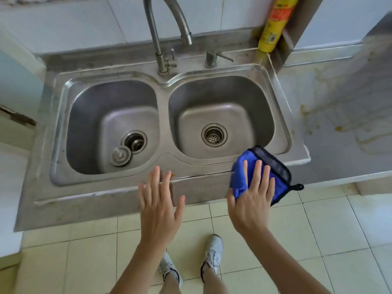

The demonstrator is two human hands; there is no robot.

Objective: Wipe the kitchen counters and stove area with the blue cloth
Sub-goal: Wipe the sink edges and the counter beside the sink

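Note:
The blue cloth [273, 166], edged in black with a small hanging loop, lies on the front rim of the steel double sink [165, 81], at the right basin's near corner. My right hand [252, 196] presses flat on the cloth, fingers spread, thumb curled round its left edge. My left hand [159, 200] hovers with fingers apart over the front lip of the counter, below the divider between the basins, holding nothing. To the right runs a steel counter [343, 115] with brownish stains.
A tall curved tap [161, 28] and a smaller tap [212, 58] stand behind the basins. A loose drain plug [120, 155] lies in the left basin. A yellow roll [275, 24] leans in the back corner. Tiled floor and my two shoes are below.

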